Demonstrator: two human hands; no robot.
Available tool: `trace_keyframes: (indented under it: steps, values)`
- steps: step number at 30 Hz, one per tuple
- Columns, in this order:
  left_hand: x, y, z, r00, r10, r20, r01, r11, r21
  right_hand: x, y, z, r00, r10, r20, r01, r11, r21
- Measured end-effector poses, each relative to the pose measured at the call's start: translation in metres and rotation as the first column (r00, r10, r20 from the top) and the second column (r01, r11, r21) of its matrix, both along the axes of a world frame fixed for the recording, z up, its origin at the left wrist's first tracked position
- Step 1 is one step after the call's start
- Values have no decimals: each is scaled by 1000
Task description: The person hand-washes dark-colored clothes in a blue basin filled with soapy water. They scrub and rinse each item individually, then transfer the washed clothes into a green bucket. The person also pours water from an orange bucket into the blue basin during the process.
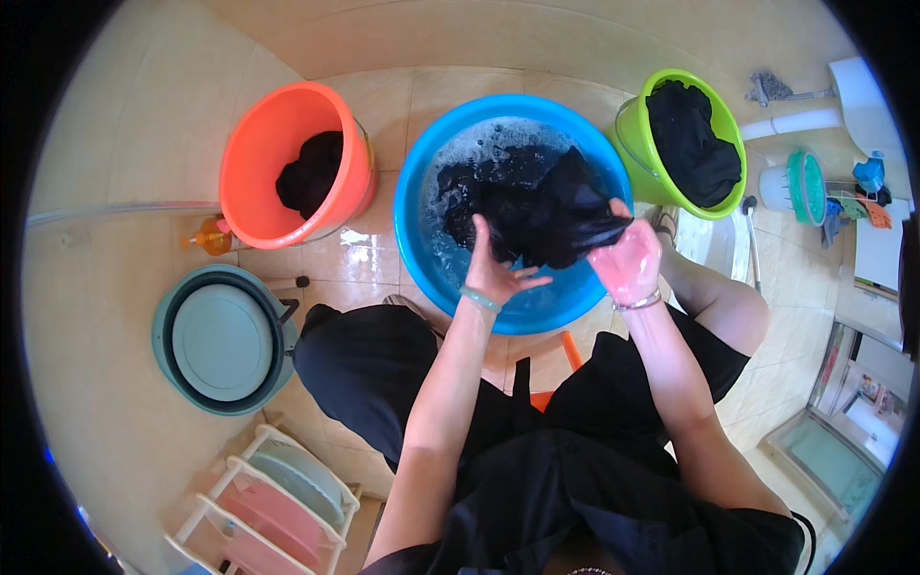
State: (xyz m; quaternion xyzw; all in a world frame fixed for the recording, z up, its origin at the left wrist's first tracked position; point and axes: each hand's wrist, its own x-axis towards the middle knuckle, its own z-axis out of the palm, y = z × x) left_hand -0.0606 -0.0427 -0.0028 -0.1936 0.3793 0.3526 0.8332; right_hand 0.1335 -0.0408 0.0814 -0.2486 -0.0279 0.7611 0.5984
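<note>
A black wet garment (546, 211) lies partly in soapy water in a round blue basin (410, 240), its right part lifted above the water. My right hand (628, 264) grips a bunched edge of it near the basin's right rim, with the palm turned up. My left hand (496, 273) is open over the basin's near side. Its thumb and fingers are spread beside the garment's lower left edge, and whether they touch the cloth is hard to tell. Suds float along the far side of the water.
An orange bucket (251, 144) with dark cloth stands at the left. A green bucket (628, 134) at the right holds black clothes. A grey-green folding basin (222, 340) is at the left, above a white rack (206, 517) of basins. An orange stool (571, 351) shows between my legs.
</note>
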Motion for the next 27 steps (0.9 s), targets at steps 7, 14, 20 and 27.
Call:
trace_keyframes:
  steps: [7, 14, 20, 27]
  values:
    - [24, 12, -42, 980, 29, 196, -68, 979, 193, -24, -66, 47, 815, 414, 406, -446, 895, -16]
    - [42, -13, -65, 979, 197, 58, -193, 979, -61, 38, -9, 63, 869, 159, 469, -269, 946, 179]
    - [52, -9, 15, 976, 208, 69, -193, 966, -171, 66, 44, -59, 608, 213, 765, -56, 972, -227]
    - [61, -31, 24, 966, 116, 232, -92, 989, -112, 5, -3, -130, 934, 354, 47, -349, 933, -91]
